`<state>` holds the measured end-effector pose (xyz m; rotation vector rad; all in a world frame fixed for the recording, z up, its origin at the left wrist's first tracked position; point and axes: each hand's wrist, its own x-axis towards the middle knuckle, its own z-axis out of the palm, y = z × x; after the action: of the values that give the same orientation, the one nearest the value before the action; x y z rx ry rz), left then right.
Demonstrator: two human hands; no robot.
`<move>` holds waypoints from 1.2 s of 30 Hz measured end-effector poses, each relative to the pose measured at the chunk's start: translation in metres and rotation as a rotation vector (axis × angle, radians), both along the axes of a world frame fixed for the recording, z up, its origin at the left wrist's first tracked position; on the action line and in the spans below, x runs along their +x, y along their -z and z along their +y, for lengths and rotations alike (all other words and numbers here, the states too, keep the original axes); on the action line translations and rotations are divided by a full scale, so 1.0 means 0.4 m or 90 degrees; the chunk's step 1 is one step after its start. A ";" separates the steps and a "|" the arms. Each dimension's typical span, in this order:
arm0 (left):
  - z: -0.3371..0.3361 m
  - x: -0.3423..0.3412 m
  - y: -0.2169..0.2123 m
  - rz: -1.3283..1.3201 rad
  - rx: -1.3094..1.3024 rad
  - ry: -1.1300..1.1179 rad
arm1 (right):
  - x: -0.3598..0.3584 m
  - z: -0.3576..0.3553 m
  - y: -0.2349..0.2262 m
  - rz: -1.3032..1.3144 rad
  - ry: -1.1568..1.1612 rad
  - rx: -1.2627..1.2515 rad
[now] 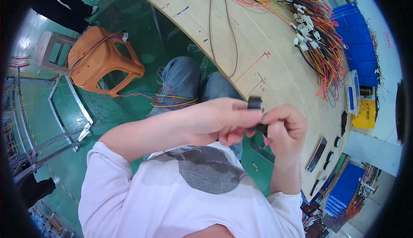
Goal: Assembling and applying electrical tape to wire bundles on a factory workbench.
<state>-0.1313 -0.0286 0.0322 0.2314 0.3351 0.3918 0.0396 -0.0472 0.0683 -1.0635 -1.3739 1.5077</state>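
Observation:
Both of my hands meet in front of my body, near the table edge. My left hand (226, 119) is blurred by motion, its fingers curled around what looks like a roll of black tape (254, 102), seen edge-on above the thumb. Close against it, my right hand (285, 126) is closed, with thumb and fingers pinching a small black piece (261, 128) between the two hands. Whether this piece joins the roll cannot be made out. Red, yellow and dark wires (174, 102) lie across my thigh below the left forearm.
The curved wooden table (279, 81) carries a large heap of coloured wires with white connectors (305, 29). Along its right part lie a dark flat case (316, 154) and black rolls (329, 157). Blue bins (355, 44) stand beyond. An orange stool (92, 61) is at left, near another person's legs (64, 1).

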 end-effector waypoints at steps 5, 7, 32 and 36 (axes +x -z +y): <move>-0.002 -0.031 -0.023 0.134 0.068 -0.255 | -0.002 -0.005 -0.017 -0.091 0.047 0.015; -0.017 -0.037 -0.027 0.181 0.439 -0.355 | 0.007 0.004 -0.023 -0.078 0.034 -0.045; -0.022 -0.023 0.004 0.163 0.729 -0.438 | -0.039 -0.002 -0.071 0.082 0.287 -0.100; -0.020 0.002 0.008 0.436 0.663 -0.339 | -0.068 -0.005 -0.064 -0.095 0.212 -0.021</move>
<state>-0.1303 -0.0364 0.0291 1.3299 0.8557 1.0009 0.0125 -0.0492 0.0939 -1.3731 -1.2013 1.2296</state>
